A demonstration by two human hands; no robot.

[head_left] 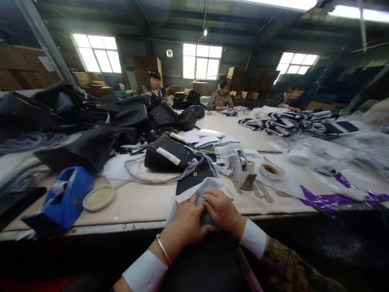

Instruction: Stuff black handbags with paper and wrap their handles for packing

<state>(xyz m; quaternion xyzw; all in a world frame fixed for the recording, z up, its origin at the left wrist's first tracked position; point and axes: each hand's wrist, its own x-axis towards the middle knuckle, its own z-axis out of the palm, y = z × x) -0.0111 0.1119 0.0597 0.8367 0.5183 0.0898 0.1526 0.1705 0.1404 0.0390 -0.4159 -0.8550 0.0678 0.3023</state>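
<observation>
The pale sheet (216, 184) is being pressed down at the table's (146, 200) near edge by the left hand (187, 219) and right hand (222, 209), beside the black panel (189, 185). Fingers are being laid across it, slightly bent; whether any of it is being pinched cannot be told. Creasing is being risked by uneven pressure, slipping by the closeness of the edge, and snagging by the strap (179, 178) lying near.
</observation>
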